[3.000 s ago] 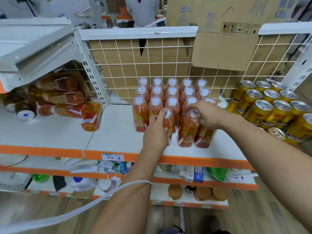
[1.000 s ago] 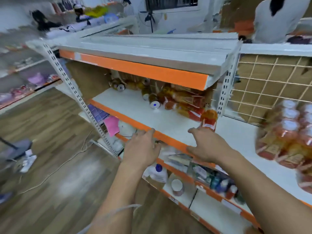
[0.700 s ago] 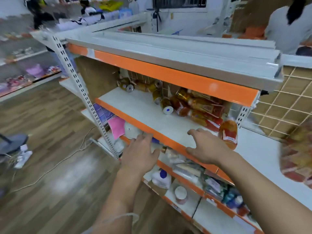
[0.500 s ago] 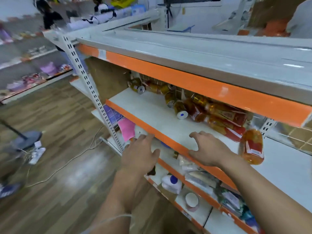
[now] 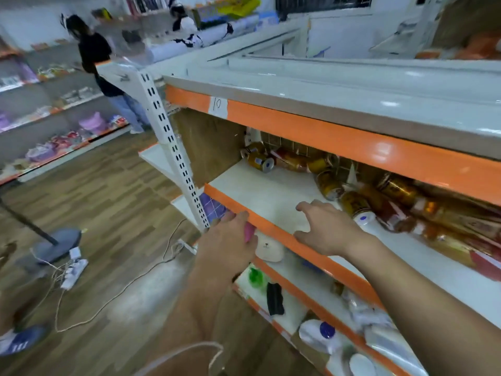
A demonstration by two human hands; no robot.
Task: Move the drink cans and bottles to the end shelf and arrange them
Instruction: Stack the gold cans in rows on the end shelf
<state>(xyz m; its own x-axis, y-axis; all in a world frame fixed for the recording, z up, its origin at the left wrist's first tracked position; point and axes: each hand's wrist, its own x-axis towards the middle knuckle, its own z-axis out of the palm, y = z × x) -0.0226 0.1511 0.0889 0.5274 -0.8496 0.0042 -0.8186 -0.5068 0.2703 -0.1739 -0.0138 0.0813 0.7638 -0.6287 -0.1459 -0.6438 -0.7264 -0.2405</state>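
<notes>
Several gold drink cans (image 5: pixel 259 158) and amber bottles (image 5: pixel 431 213) lie on their sides along the back of a white side shelf (image 5: pixel 271 194) with an orange front edge. My right hand (image 5: pixel 326 226) reaches over that edge with fingers spread, a little left of the nearest lying can (image 5: pixel 355 208), and holds nothing. My left hand (image 5: pixel 230 241) hovers in front of the shelf's orange edge, fingers relaxed and empty. The end shelf with the standing bottles is out of view.
A white slotted upright (image 5: pixel 168 137) stands at the shelf's left corner. Lower shelves (image 5: pixel 284 308) carry small goods. A fan base (image 5: pixel 58 241), power strip and cables lie on the wooden floor at left. A person (image 5: pixel 100 69) stands by the far shelves.
The view has swung left from the end shelf to the side shelf. Both hands let go of the standing bottles and now reach empty toward the lying cans and bottles.
</notes>
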